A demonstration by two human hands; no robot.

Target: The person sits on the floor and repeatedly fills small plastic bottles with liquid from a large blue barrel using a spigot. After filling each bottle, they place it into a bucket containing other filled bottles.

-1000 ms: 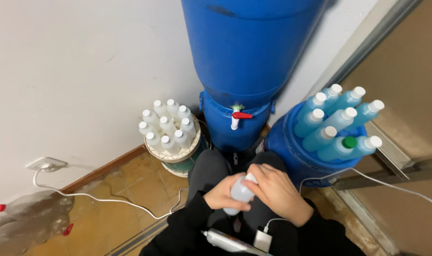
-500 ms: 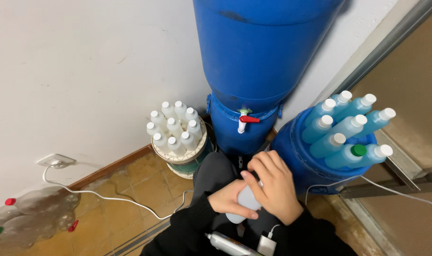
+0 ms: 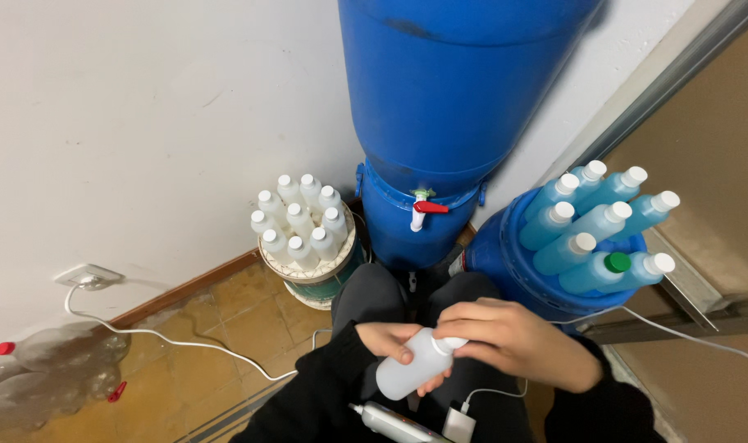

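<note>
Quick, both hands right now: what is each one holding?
Left hand: closed around the body of the small white bottle.
Right hand: fingers closed on the bottle's cap end.

A large drum (image 3: 464,98) stands at the far centre, its tap (image 3: 423,210) facing near. Left of it, capped bottles (image 3: 298,221) stand in a bucket (image 3: 316,279); right of it, filled bottles (image 3: 599,230) lean in a tub (image 3: 505,262). A socket (image 3: 87,276) sits far left on the wall.

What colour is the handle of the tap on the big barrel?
Red, on a white tap, below the blue barrel; clearest in the head view.
</note>
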